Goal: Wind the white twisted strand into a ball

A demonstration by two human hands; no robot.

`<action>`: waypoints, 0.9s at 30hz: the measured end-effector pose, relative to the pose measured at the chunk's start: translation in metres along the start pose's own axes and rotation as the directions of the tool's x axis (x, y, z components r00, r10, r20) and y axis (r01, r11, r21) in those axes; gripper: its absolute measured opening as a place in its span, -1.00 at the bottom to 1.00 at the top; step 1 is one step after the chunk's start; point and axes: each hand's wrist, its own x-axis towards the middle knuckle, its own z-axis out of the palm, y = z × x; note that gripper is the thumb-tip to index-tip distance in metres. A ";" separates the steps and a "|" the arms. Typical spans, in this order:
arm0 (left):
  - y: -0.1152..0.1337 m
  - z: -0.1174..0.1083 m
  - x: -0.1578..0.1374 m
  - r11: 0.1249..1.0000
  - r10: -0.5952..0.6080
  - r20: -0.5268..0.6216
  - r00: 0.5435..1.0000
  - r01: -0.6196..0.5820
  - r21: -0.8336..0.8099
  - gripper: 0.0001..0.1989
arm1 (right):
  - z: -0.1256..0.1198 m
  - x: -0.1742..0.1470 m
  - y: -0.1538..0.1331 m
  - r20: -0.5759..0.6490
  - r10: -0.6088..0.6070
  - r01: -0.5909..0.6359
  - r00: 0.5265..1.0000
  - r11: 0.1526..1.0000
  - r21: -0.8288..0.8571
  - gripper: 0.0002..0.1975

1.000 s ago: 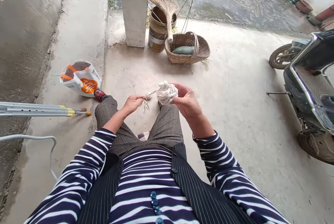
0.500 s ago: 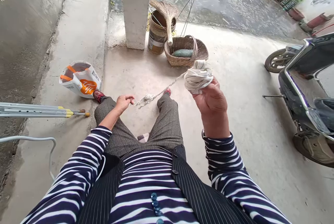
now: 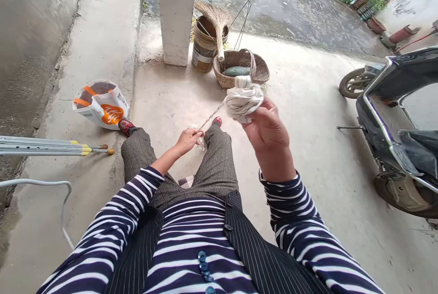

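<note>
My right hand (image 3: 268, 129) is raised ahead of my body, its fingers wrapped round a bundle of white cloth (image 3: 243, 101) with dark lines or cord wound about it. From the bundle a thin twisted cord (image 3: 212, 115) slants down to my left hand (image 3: 187, 141), which pinches it above my lap, between the knees. A small pale wad (image 3: 201, 142) of cord or cloth shows just beyond the left fingers, partly hidden by them.
A wicker basket (image 3: 224, 79) holding a green gourd (image 3: 237, 71) stands ahead, beside a bucket (image 3: 201, 56) with a straw broom (image 3: 217, 18). On the left are a white and orange bag (image 3: 118, 113) and a crutch (image 3: 44, 146). A scooter (image 3: 390, 139) stands right; a pillar (image 3: 176, 15) rises ahead.
My left hand has moved right along the cord, closer to the bundle, and the cord span between the hands is shorter. The right hand, still gripping the bundle, appears slightly further left.
</note>
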 end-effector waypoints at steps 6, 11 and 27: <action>-0.044 -0.044 -0.010 0.979 -0.022 -0.020 1.000 0.018 -0.204 -0.59 | -0.041 0.003 -0.001 -0.211 -0.002 0.029 0.977 0.992 0.124 -0.68; -0.068 -0.082 -0.010 0.974 -0.228 -0.114 0.967 0.226 -0.031 -0.62 | -0.041 -0.002 -0.015 -0.314 -0.004 0.079 0.949 0.970 0.228 -0.74; 0.085 -0.025 -0.017 0.904 0.424 -0.145 0.894 -0.409 0.121 -0.59 | 0.029 0.006 0.046 0.033 0.404 -0.392 0.914 0.860 0.327 -0.64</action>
